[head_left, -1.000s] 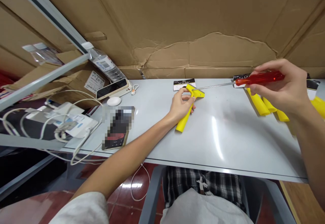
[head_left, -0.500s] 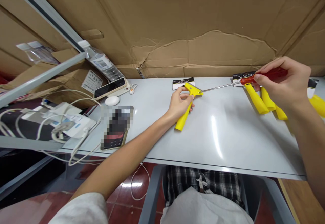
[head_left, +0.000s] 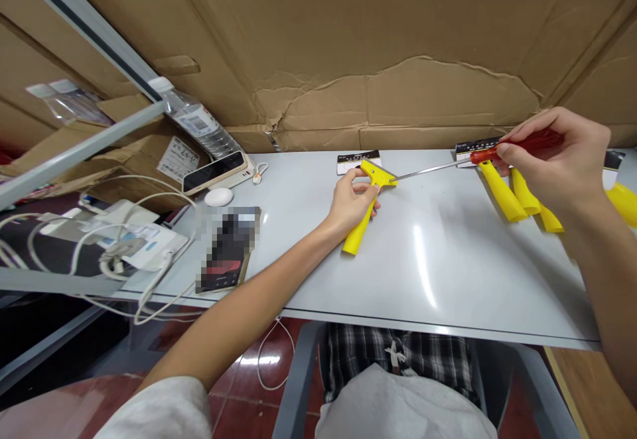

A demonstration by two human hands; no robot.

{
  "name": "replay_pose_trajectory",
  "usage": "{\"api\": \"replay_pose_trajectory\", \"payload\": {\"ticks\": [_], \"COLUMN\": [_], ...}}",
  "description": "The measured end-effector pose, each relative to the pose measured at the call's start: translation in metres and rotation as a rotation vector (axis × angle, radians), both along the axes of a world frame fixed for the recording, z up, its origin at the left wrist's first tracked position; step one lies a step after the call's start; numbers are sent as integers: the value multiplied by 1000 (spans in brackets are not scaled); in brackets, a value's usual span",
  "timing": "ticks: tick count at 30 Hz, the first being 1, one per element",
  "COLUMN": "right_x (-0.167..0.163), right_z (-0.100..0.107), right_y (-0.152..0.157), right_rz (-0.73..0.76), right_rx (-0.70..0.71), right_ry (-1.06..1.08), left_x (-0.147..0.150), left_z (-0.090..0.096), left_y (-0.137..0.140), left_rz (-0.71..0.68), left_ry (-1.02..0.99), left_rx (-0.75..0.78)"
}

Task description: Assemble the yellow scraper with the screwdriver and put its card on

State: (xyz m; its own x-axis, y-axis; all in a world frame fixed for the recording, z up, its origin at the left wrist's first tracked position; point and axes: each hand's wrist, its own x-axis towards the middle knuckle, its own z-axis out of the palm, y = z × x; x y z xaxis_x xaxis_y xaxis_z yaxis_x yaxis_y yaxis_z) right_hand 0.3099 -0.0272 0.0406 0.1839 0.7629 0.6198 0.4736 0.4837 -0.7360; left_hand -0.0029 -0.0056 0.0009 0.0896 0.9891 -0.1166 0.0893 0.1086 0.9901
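Observation:
My left hand point(head_left: 353, 201) is closed around a yellow scraper point(head_left: 359, 232), whose wide head points away from me and whose handle end reaches toward the table's front. In my right hand point(head_left: 562, 150) is a screwdriver point(head_left: 482, 156) with a red see-through handle and a long metal shaft. The shaft slants left, and its tip meets the right side of the scraper's head near a screw. Beneath my right hand lie several more yellow scrapers point(head_left: 502, 193), their heads partly hidden by it. A black-and-white printed card point(head_left: 355, 162) rests behind the held scraper.
On the white table point(head_left: 318, 280) at left are a pixelated phone point(head_left: 226, 253), a white rounded object point(head_left: 219, 197), and another phone on a power bank point(head_left: 213, 172). Cables, a power strip, a carton point(head_left: 144, 154) and a water bottle point(head_left: 199, 121) crowd the left end. Cardboard point(head_left: 318, 41) lines the back.
Both hands, the scraper and the screwdriver keep nearly the same pose, with the tip still at the scraper's head. The whole view has shifted very slightly.

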Motion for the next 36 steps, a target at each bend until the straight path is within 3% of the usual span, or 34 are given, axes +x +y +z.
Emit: {"api": "replay_pose_trajectory", "payload": {"ticks": [12, 16, 22, 29, 36], "right_x": [-2, -4, 0, 7, 2], "right_z": [1, 5, 16, 5, 12], "right_y": [9, 0, -18, -9, -15], "right_rz": [-124, -100, 92, 28, 12], "right_rx": [-143, -86, 31, -132, 2], "right_ry": [115, -3, -293, -197, -164], "left_x": [-1, -2, -3, -5, -1], "left_z": [-5, -6, -7, -9, -2], "left_y": [1, 2, 4, 8, 4], "left_rz": [-53, -38, -13, 20, 12], "left_ry": [3, 10, 26, 32, -23], "left_rx": [46, 60, 77, 96, 29]}}
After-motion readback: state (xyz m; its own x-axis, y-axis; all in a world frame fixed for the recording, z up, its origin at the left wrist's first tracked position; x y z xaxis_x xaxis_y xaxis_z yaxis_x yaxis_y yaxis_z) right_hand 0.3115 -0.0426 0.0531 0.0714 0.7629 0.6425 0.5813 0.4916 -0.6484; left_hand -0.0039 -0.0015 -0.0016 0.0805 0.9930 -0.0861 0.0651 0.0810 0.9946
